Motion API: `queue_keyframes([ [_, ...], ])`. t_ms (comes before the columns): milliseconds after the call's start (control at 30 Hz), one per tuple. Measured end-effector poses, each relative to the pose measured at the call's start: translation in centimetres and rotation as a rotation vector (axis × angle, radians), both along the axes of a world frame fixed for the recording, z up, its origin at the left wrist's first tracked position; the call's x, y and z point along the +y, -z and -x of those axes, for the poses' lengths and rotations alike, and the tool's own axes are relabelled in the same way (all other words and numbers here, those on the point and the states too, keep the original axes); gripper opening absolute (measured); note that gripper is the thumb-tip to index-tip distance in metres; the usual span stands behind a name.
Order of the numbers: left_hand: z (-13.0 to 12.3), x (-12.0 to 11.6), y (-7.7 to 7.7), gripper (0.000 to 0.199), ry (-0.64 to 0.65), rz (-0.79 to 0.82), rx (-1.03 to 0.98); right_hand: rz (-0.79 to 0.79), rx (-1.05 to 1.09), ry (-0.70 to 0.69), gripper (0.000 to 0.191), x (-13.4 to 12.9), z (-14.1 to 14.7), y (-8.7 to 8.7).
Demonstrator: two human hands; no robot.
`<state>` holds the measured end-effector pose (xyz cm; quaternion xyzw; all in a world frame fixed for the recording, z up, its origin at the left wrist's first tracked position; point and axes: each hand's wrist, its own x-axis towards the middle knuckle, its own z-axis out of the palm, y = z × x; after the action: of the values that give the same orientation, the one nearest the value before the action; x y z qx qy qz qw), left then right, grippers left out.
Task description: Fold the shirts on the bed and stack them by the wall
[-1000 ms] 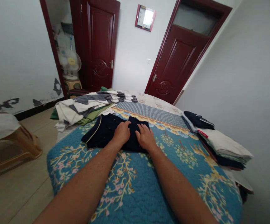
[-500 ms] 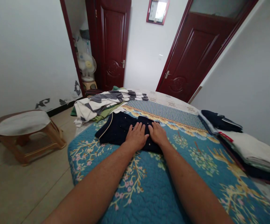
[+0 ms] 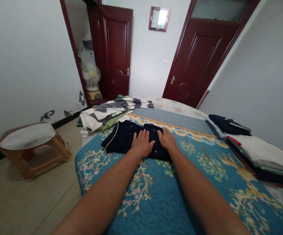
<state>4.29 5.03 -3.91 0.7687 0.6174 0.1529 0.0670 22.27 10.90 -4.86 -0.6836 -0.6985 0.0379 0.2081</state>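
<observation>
A blue quilt (image 3: 143, 209), patterned with blossom branches and trees, covers the near part of a bed; a striped band (image 3: 165, 119) crosses its far side, and a pale sheet (image 3: 178, 106) shows beyond. A dark navy garment (image 3: 119, 140) with a thin yellow trim line lies folded on the quilt. The left hand (image 3: 143, 143) is open on it, palm down, fingers spread. The right hand (image 3: 167, 139) rests on its right end, fingers slightly bent; whether it grips the cloth I cannot tell.

Loose gray-and-white clothes (image 3: 117, 106) heap over green cloth (image 3: 113, 121) at the far left of the bed. Folded clothes (image 3: 266, 150) are stacked at the right edge, near the wall (image 3: 263, 81).

On the tiled floor (image 3: 55, 192) to the left stands a brown stool (image 3: 28, 137) with a whitish top. Behind are two dark red doors (image 3: 114, 49), a picture frame (image 3: 159, 19) between them, and a fan (image 3: 91, 74) in the doorway at left.
</observation>
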Motion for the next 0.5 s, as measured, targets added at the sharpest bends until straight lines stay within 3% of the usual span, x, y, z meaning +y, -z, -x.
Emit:
queue_keyframes([
  [300, 0.3, -0.1, -0.4, 0.081, 0.02, 0.01, 0.028, -0.115, -0.024, -0.045, 0.069, -8.2, -1.4, 1.3],
  [400, 0.6, -0.3, -0.6, 0.078, 0.046, -0.02, 0.046, -0.124, 0.079, -0.033, 0.067, -8.5, -2.0, 0.8],
  [500, 0.9, -0.5, -1.1, 0.075, 0.053, -0.028, 0.057, -0.06, 0.279, 0.042, 0.053, -7.2, -2.7, -0.3],
])
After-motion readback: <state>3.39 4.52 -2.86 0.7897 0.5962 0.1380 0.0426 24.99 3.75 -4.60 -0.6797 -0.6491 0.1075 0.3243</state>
